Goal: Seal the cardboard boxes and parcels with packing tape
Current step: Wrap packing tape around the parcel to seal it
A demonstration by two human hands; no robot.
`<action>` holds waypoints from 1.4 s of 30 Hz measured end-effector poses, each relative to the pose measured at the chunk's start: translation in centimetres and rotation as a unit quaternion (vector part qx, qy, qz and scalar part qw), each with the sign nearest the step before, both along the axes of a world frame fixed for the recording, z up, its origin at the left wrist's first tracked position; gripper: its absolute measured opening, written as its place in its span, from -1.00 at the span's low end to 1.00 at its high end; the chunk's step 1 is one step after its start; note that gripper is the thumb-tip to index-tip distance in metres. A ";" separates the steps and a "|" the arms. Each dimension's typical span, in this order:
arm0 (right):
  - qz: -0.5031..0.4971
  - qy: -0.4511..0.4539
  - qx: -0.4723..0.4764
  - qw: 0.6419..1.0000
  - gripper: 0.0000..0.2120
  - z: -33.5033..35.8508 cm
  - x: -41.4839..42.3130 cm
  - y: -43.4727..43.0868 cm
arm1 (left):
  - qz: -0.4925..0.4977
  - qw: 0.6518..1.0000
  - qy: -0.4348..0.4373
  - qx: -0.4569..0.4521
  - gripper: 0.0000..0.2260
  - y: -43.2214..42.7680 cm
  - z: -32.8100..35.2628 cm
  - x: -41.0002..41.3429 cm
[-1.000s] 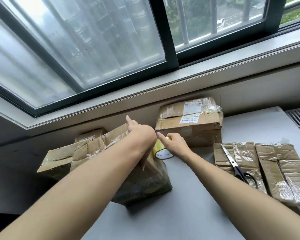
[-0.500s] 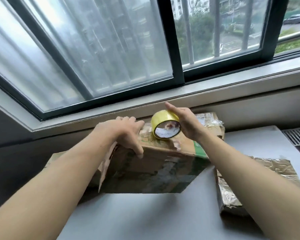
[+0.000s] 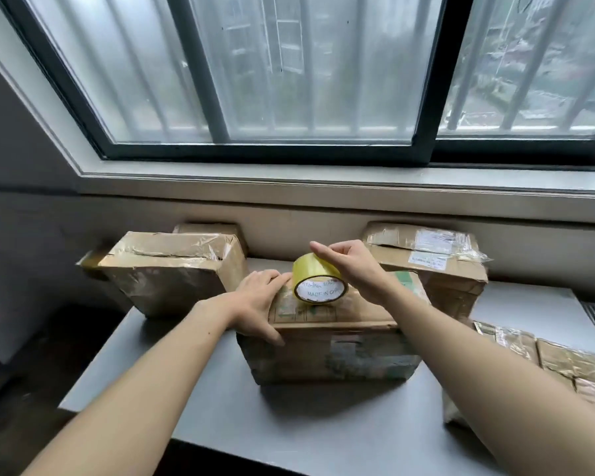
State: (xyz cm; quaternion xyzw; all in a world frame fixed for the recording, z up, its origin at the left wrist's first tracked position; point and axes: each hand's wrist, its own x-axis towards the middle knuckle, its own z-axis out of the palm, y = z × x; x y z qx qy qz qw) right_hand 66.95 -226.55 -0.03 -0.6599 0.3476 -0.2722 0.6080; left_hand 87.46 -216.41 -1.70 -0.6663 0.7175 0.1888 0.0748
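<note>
While the view a second ago shows a cardboard box [image 3: 330, 341] tipped up at the left of the frame with the tape roll [image 3: 318, 280] held low beside it, the box now sits flat and square on the grey table [image 3: 289, 424] at the centre of the frame. The yellow roll of packing tape has come up onto the box's top, toward the far left part of that top, its printed core facing the viewer. The left hand [image 3: 258, 304] lies spread over the box's upper left corner, fingers fairly straight and pressing down, thumb hanging over the front face, fingertips touching the edge of the roll. The right hand [image 3: 354, 266] reaches in from the lower right and holds the roll from above, fingers draped over its rim. Whether a free end of tape is already stuck down under the left fingers cannot be told. The change suggests the box is now positioned and steadied, and a strip is probably about to be drawn across its top seam. A taped box [image 3: 165, 269] stands at the centre left, another with white labels [image 3: 437, 266] at the centre right behind the right hand, and flat taped parcels [image 3: 564, 362] lie at the lower right edge. A large window [image 3: 289, 80] fills the upper frame.
</note>
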 end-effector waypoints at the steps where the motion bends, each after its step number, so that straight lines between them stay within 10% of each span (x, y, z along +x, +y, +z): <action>1: -0.002 0.011 -0.011 1.000 -0.50 -0.3 0.7 0.4 | -0.002 1.000 0.009 -0.007 0.16 0.4 -0.6 0.8; 5: -0.031 0.015 -0.005 0.999 -0.47 -0.4 2.7 1.2 | -0.006 1.000 0.020 0.001 0.15 1.1 -0.8 2.7; 10: -0.053 -0.003 0.038 0.998 -0.32 -0.5 3.1 1.6 | 0.097 0.975 0.196 -0.035 -0.38 -0.5 0.3 1.9; 16: -0.117 -0.031 0.112 0.986 -0.52 -1.7 3.5 1.5 | 0.103 0.964 0.244 -0.008 -0.20 -1.0 -0.9 2.2; 21: -0.108 -0.039 0.154 0.981 -0.40 -1.7 3.6 0.9 | 0.270 0.837 0.474 -0.030 -0.21 -1.8 -0.9 2.6; 26: -0.076 -0.026 0.113 0.990 -0.58 -1.9 3.5 0.9 | 0.303 0.884 0.297 -0.197 -0.72 -4.2 -2.6 0.4; 31: -0.048 0.059 -0.038 0.996 -0.45 -0.8 4.1 1.2 | 0.272 0.933 0.089 -0.219 -0.62 -4.3 -5.1 -0.2; 38: 0.013 0.359 -0.265 0.895 -0.45 2.6 -1.3 -2.2 | 0.247 0.933 0.031 -0.259 -0.52 -4.7 -5.9 -0.1; 42: 0.042 0.352 -0.263 0.897 -0.45 2.3 -3.3 -2.8 | 0.257 0.937 0.022 -0.237 -0.54 -4.8 -5.1 -0.6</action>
